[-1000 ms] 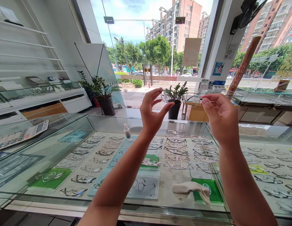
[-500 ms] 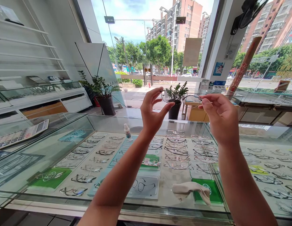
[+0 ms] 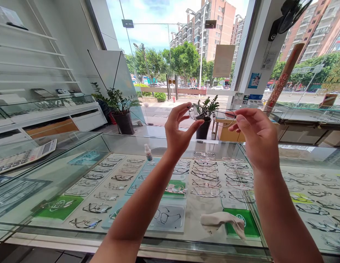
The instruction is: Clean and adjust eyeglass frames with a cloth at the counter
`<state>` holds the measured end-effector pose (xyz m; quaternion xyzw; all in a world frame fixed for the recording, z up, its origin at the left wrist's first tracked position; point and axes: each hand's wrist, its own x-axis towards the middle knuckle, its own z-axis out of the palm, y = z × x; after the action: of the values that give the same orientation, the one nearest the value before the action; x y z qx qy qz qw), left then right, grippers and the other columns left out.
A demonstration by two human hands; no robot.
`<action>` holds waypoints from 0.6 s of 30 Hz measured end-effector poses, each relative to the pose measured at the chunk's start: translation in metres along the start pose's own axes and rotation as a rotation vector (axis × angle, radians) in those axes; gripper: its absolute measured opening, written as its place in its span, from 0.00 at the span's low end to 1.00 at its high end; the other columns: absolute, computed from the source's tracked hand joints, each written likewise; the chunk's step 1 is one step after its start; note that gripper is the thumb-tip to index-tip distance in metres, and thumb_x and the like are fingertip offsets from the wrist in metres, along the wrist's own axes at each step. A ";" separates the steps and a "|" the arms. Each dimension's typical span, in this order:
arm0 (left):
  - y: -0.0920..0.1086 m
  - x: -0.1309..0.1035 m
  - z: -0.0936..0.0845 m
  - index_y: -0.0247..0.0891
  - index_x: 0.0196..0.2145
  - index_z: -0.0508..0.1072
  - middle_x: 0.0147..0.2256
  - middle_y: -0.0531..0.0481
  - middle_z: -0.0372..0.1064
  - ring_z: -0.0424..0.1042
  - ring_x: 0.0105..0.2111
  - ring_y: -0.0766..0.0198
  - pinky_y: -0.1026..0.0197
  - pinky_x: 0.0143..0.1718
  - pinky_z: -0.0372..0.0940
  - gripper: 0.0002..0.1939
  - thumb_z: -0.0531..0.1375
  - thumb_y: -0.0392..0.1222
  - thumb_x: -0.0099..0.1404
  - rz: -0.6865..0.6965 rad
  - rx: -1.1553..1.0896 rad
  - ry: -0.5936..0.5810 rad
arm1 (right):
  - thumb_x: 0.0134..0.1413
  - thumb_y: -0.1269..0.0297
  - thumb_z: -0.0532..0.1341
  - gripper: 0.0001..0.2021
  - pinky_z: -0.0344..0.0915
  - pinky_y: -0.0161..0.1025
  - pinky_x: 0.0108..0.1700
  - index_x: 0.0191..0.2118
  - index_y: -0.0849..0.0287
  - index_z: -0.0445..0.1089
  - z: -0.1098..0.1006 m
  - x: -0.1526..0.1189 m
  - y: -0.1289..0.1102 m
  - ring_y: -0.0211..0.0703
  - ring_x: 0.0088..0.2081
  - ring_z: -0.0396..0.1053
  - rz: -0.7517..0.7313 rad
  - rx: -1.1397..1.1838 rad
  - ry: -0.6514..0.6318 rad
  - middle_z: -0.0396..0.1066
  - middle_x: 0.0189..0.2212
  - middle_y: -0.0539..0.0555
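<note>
A thin-rimmed pair of eyeglasses [image 3: 226, 117] is held up at arm's length between both hands, above the back edge of the counter. My left hand [image 3: 178, 126] has the left end of the frame, its index fingertip at the upper corner and its thumb reaching below the lens. At the opposite end, my right hand [image 3: 259, 137] pinches the frame between thumb and index finger. Inside the glass counter below lie rows of eyeglasses [image 3: 205, 171]. On the counter rest a beige cloth [image 3: 221, 220] and a small spray bottle [image 3: 148, 152].
The glass display counter [image 3: 148, 237] spans the space before me. A calculator [image 3: 38, 155] lies on it at far left. Beyond are potted plants [image 3: 125, 122], a glass front, and a side cabinet [image 3: 87, 117]. A fan [image 3: 289, 18] hangs at upper right.
My left hand and the eyeglasses' left end have shifted very slightly right. The right fingers have changed position a little on the frame. Everything on the counter stays in place.
</note>
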<state>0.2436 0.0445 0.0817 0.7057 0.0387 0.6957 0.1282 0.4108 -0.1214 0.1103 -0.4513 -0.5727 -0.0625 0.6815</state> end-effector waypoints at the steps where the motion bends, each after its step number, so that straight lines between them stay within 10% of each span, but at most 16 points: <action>1: 0.000 0.000 0.000 0.51 0.63 0.69 0.60 0.42 0.75 0.78 0.61 0.52 0.51 0.53 0.81 0.28 0.72 0.50 0.69 -0.002 0.000 -0.004 | 0.71 0.49 0.64 0.12 0.80 0.46 0.40 0.49 0.51 0.74 0.000 0.000 0.000 0.43 0.34 0.80 0.004 0.009 -0.007 0.83 0.49 0.55; 18: 0.000 -0.003 0.003 0.49 0.62 0.71 0.59 0.41 0.77 0.79 0.60 0.50 0.51 0.53 0.80 0.29 0.73 0.52 0.67 -0.031 -0.006 0.010 | 0.72 0.55 0.63 0.08 0.77 0.44 0.38 0.50 0.51 0.72 0.000 -0.001 0.001 0.41 0.31 0.78 0.040 0.054 -0.051 0.82 0.42 0.53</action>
<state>0.2465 0.0431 0.0794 0.7012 0.0483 0.6973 0.1407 0.4115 -0.1208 0.1090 -0.4452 -0.5824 -0.0218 0.6798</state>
